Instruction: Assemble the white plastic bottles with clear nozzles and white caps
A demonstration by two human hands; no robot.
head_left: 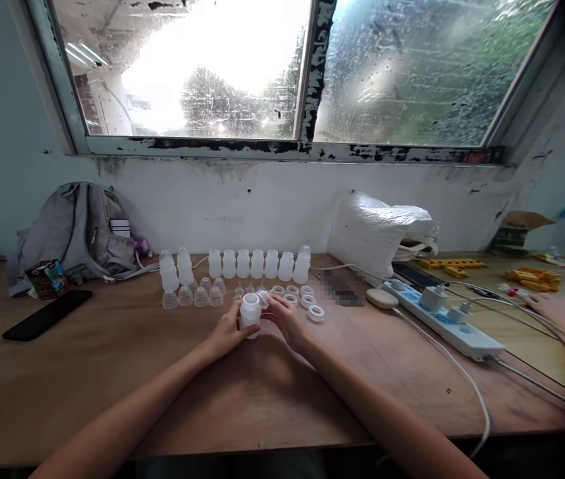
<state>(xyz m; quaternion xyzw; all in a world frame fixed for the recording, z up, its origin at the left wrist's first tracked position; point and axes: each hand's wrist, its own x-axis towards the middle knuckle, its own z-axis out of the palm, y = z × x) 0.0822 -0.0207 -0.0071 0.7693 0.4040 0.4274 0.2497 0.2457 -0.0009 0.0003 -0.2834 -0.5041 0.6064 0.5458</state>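
Observation:
My left hand (228,330) is wrapped round a translucent white baby bottle (250,318), upright with its open mouth facing up. Close to the bottle's rim, my right hand (286,322) pinches a small clear piece (263,299) that looks like a bottle nipple, partly hidden by the fingers. Behind the hands are several white screw rings (316,313) at the right and some clear nipples (238,291) in the middle. Clear domed caps (201,297) stand at the left. Further back is a row of open bottles (243,263), with capped bottles (168,270) at its ends.
A black phone (48,315), a small box (47,279) and a grey backpack (78,226) are at the left. To the right are a power strip (452,329) with cables, a white round charger (382,299), a silvery bag (377,229), yellow parts (532,279) and another person's hand (552,307).

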